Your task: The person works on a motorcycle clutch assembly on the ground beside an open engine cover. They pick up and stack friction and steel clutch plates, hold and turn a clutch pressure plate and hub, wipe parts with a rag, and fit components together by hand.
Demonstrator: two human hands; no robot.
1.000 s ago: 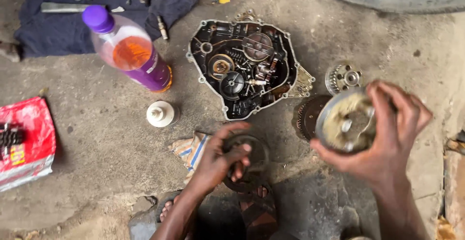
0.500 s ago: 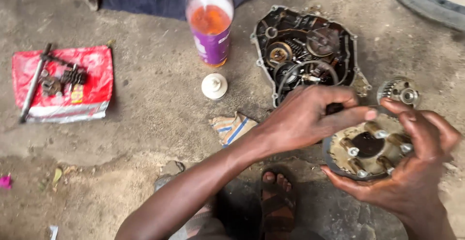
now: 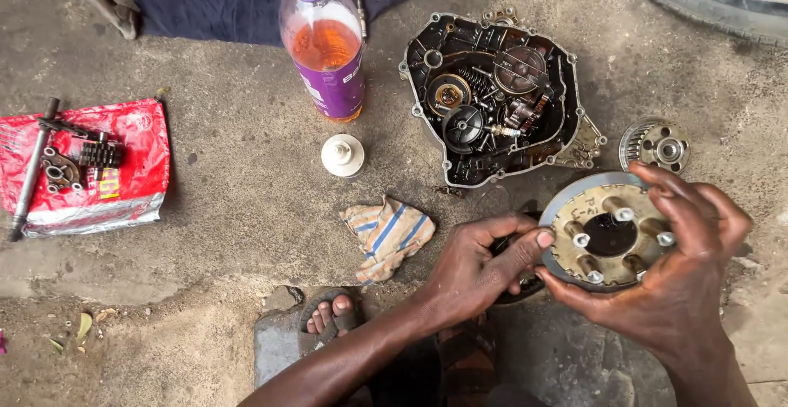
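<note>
1. So, head view, what's changed: a second ago the left hand [image 3: 476, 272] was down on a dark round part on the ground and the right hand [image 3: 681, 284] held the clutch disc [image 3: 607, 230] up alone. Half a second ago the left had come across over the disc's face. Now it's pulled back to the disc's left rim, so the face with its four posts is open to view. The camera has also swung, bringing the red bag [image 3: 123, 169] of gears into frame

2. Meaning, as I read it: both hands are now steadying the disc rather than covering it, so it looks like he's checking or lining it up

3. Grip: right hand is wrapped around the disc's right and lower edge, fingers curled over the rim, clamped on it. Left thumb and fingertips press the left rim, fingers mostly together, pinching rather than cupping

4. Disc sits low right, held above the concrete, just below the open engine cover [image 3: 497, 99] and near the small hub [image 3: 654, 144]. Orange-liquid bottle [image 3: 324, 42], white cap [image 3: 342, 154] and striped rag [image 3: 390, 235] lie to the left
</note>
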